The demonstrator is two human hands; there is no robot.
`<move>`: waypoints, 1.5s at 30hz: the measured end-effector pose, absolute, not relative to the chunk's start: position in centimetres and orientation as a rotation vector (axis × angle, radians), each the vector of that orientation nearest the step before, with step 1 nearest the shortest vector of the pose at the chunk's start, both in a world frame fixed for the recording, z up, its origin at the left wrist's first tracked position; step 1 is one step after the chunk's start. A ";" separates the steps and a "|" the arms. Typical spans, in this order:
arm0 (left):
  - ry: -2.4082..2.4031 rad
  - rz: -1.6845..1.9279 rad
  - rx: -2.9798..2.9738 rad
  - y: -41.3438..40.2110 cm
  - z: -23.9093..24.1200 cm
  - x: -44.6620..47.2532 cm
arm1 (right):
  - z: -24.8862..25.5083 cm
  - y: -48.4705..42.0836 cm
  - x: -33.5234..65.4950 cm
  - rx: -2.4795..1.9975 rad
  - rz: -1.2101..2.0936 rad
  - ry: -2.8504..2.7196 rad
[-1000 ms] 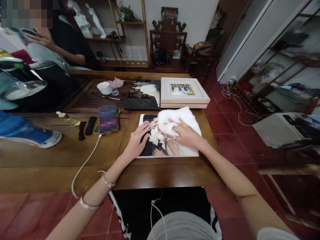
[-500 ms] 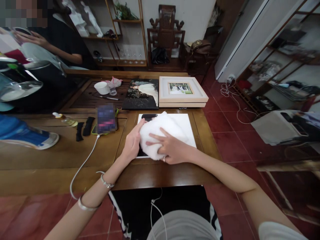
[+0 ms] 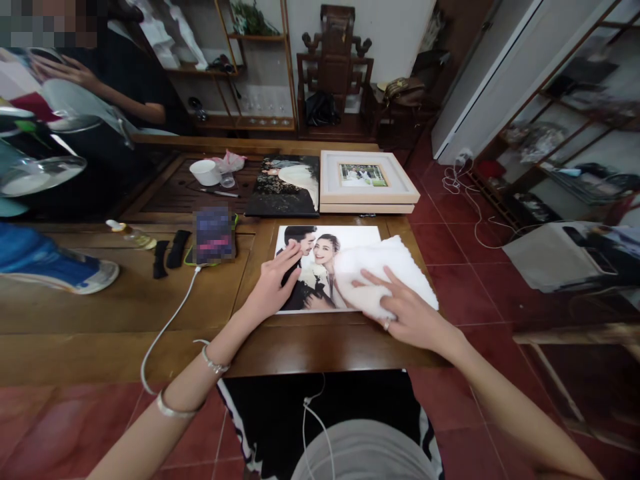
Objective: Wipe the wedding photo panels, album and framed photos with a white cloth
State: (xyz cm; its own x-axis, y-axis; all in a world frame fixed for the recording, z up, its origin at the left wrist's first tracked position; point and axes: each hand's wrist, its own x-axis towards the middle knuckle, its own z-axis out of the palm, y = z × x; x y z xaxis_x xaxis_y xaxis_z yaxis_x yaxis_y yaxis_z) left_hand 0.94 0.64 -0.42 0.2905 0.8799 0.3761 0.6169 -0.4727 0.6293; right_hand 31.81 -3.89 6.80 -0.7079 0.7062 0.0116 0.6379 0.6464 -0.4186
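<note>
A photo panel (image 3: 320, 273) printed with a couple lies flat on the wooden table in front of me. My left hand (image 3: 279, 279) rests on the panel's left side, fingers stretched out and holding nothing. On the right, my right hand (image 3: 405, 310) presses and grips a fluffy white towel (image 3: 395, 267), its index and middle fingers spread over the cloth. The towel covers the panel's right part and hangs past its right edge. Part of the pictured couple is hidden under the towel and my left fingers.
Behind the panel lie a dark photo panel (image 3: 286, 187) and stacked pale wooden frames (image 3: 367, 193). Left are a phone (image 3: 214, 235) on a white cable, black strips (image 3: 169, 255), a dropper bottle (image 3: 133, 235), a white cup (image 3: 205, 172) and a blue shoe (image 3: 55, 263). Another person (image 3: 130, 80) sits back left.
My right hand has swept the towel rightward across the panel, uncovering the couple's picture. My left hand has shifted from the towel's edge onto the panel, now lying flatter.
</note>
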 end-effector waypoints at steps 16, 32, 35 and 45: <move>1.355 1.023 2.218 1.0 -0.6 0.8 | 8.5 8.6 18.9 -1.116 0.860 -2.462; 1.311 1.043 2.247 0.9 -0.1 1.0 | 7.0 7.5 26.8 -1.400 0.671 -2.256; 1.336 1.041 2.229 0.8 0.0 1.0 | 6.1 7.0 29.0 -1.426 0.550 -2.240; 1.341 1.037 2.227 0.8 -0.1 0.9 | 6.3 -5.0 30.0 -1.011 0.593 -2.636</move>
State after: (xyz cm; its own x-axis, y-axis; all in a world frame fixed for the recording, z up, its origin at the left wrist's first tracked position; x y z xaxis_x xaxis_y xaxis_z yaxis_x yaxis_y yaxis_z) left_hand 0.94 0.76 -0.14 0.2875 0.8648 0.4117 0.6156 -0.4961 0.6123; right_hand 30.04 -4.95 6.32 -0.7257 0.6820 0.0901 0.5777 0.6753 -0.4584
